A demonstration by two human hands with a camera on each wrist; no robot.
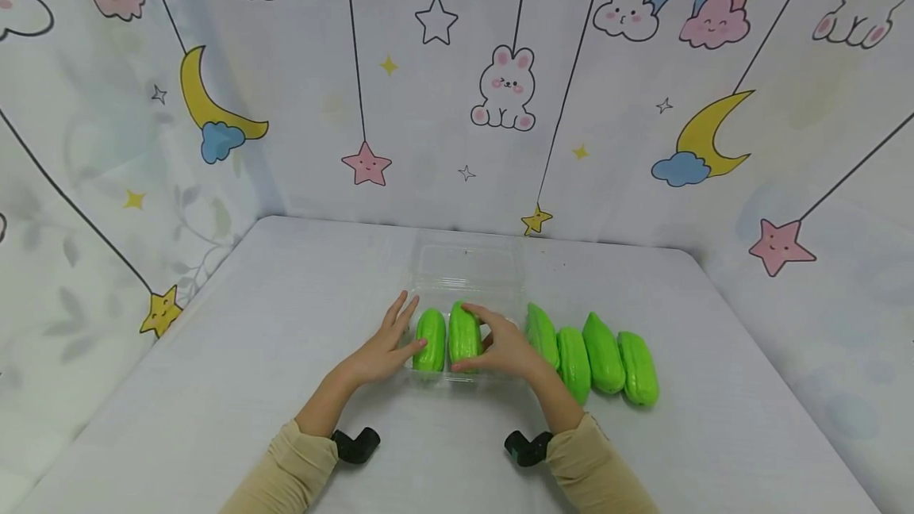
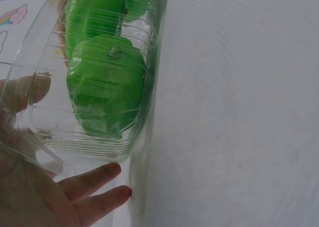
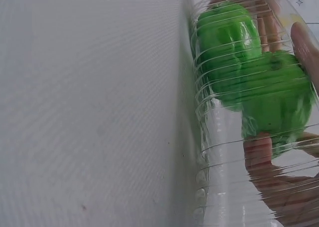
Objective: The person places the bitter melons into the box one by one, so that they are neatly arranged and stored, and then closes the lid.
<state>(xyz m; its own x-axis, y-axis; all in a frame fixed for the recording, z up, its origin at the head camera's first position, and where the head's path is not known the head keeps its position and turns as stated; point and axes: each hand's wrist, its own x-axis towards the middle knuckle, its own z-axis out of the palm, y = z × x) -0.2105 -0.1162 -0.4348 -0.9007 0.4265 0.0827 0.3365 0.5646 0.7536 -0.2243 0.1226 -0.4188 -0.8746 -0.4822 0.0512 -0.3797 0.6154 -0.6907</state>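
A clear plastic clamshell box (image 1: 432, 377) stands on the table with its lid (image 1: 467, 264) folded back. One bright green, ridged, cucumber-shaped piece (image 1: 430, 339) lies lengthwise in its left part. Beside it, my right hand (image 1: 505, 347) holds a second such piece (image 1: 465, 335) between thumb and fingers, over the box's middle. In the right wrist view the held piece (image 3: 279, 102) shows through the ribbed clear wall. My left hand (image 1: 382, 351) is at the box's left end, fingers extended, thumb over the left piece. Its lower fingers (image 2: 102, 199) are outside the wall in the left wrist view.
Several more green pieces (image 1: 601, 354) lie in a row right of the box, the nearest ones close by my right forearm. A white cloth covers the table (image 1: 321, 276). Printed curtains (image 1: 307, 86) with rabbits, stars and moons hang behind and at both sides.
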